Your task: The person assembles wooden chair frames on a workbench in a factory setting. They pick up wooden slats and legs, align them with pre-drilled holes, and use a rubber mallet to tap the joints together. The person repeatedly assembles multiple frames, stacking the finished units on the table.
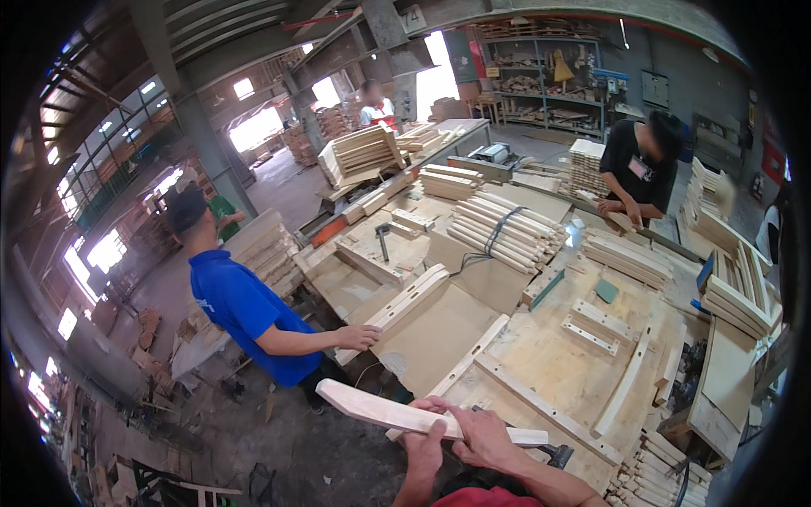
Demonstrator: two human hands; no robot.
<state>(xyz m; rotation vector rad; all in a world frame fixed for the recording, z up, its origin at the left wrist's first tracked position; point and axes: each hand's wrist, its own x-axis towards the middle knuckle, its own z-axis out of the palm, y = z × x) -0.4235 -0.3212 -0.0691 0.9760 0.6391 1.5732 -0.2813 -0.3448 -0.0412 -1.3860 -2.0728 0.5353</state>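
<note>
My left hand (425, 439) is closed around a pale wooden piece (367, 408), thick and slightly bent, with a tapered far end pointing left. My right hand (488, 438) grips the same piece nearer its right end, fingers wrapped over it. It is held above the near edge of the workbench (507, 397). Just beyond my hands lies a slotted wooden rail (469, 359). A long drilled rail (545, 410) runs away to the right. By the piece's right end is a black tool (557, 456), partly hidden, whose kind I cannot make out.
A co-worker in blue (245, 296) stands at left, a hand on another slotted rail (405, 302). Across the bench, a person in black (638, 169) handles wood. A strapped bundle of wooden rods (503, 228) and a hammer (383, 242) lie on the bench. Rods (663, 473) are stacked low at right.
</note>
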